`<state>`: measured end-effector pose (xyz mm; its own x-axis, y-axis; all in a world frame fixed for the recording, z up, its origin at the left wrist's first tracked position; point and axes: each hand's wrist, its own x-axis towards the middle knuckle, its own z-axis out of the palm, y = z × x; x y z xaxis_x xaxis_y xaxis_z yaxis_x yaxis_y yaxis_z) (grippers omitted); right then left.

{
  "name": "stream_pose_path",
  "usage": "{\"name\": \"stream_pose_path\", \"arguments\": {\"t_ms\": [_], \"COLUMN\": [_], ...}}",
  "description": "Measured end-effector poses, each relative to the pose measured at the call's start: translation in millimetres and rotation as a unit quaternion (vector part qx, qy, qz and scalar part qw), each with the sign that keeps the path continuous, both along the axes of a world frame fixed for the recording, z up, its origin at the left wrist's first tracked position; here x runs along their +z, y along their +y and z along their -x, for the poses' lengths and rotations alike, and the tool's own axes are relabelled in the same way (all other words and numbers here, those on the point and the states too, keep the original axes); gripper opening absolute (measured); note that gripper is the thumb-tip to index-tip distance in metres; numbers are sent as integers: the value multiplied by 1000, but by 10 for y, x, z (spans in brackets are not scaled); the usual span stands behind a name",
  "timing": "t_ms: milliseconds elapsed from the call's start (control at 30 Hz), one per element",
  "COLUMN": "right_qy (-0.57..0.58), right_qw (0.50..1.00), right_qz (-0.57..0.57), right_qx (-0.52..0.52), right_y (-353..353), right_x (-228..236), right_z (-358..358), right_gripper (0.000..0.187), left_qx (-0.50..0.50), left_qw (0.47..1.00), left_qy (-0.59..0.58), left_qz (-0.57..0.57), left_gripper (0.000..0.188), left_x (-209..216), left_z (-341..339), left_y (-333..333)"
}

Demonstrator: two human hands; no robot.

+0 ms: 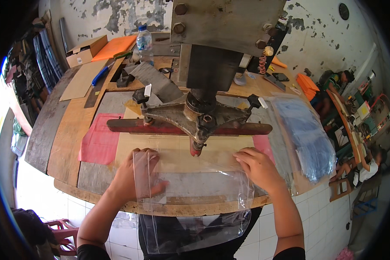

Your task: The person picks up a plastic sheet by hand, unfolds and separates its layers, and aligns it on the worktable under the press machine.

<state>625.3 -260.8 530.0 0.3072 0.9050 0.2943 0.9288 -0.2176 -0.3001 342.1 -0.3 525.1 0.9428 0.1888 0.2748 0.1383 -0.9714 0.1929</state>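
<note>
A clear plastic sheet spreads between my hands and droops over the front edge of the worktable. My left hand is at its left side, fingers curled at the upper edge and partly seen through the film, the thumb apart. At the upper right corner, my right hand pinches the film between thumb and fingers. Just beyond both hands is the press head, with a long dark red bar across it. Beneath the bar lies a tan board, over a pink sheet.
To the right lies a stack of clear bluish plastic sheets. A water bottle, a cardboard box, a blue-handled tool and metal plates are at the back. Another person is at a bench on the far right.
</note>
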Motion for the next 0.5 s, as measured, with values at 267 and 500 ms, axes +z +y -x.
{"name": "stream_pose_path", "arguments": {"t_ms": [267, 500], "right_qy": [11, -17], "right_qw": [995, 999], "right_qz": [101, 17], "right_qx": [14, -35], "right_y": [-106, -137], "right_x": [181, -149], "right_z": [287, 363], "right_gripper": [34, 25], "left_qx": [4, 4], "left_qw": [998, 995], "left_qy": [-13, 0], "left_qz": [-68, -99], "left_gripper": [42, 39], "left_x": [-198, -199], "left_z": [-16, -25], "left_y": [-31, -70]}}
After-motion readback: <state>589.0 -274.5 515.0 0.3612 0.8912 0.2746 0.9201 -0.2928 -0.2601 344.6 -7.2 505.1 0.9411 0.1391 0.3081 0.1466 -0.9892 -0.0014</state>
